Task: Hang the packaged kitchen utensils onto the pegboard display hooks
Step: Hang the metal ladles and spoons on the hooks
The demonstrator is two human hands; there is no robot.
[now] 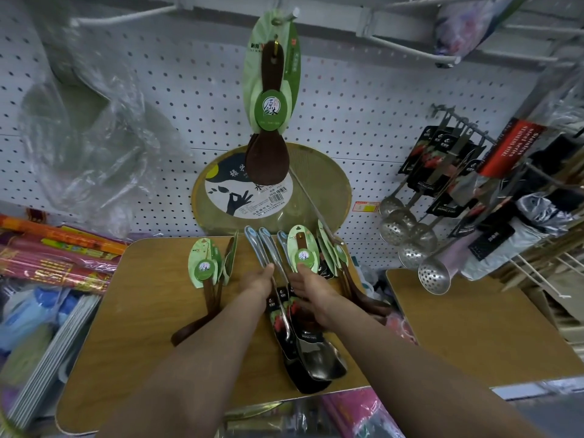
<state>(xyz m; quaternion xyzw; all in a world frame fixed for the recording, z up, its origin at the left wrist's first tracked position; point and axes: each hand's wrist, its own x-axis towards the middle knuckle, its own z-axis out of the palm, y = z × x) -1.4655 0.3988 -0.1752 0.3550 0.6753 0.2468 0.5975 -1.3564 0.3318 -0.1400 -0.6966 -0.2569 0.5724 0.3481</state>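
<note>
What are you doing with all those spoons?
A person is stocking a shop display. Both hands reach into a pile of packaged utensils on a wooden table: the left hand is at the metal spoons, the right hand at a wooden spoon on a green card. One wooden spoon already hangs on a pegboard hook.

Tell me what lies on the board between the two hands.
In the head view, steel ladle handles run between the left hand and right hand.
</note>
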